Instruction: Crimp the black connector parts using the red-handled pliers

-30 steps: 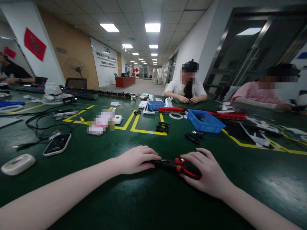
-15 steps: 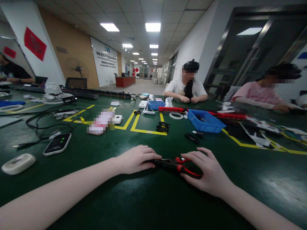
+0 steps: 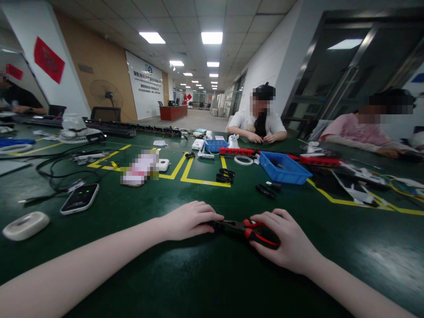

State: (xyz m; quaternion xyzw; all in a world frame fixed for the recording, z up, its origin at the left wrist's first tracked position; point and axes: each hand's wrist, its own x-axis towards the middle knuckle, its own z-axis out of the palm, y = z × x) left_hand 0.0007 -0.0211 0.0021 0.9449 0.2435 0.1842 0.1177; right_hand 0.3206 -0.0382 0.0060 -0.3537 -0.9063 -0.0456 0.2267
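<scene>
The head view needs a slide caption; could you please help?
Right hand grips red-handled pliers, left hand at their tips, over a green tabletop.

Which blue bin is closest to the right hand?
The larger blue bin, almost straight ahead of the right hand. The other, the smaller blue bin, sits farther back and to the left.

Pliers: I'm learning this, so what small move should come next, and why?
Perhaps the right hand should gently squeeze the pliers: their handles stand apart in its grip, while their nose reaches a dark part that the left hand seems to pinch.
</scene>
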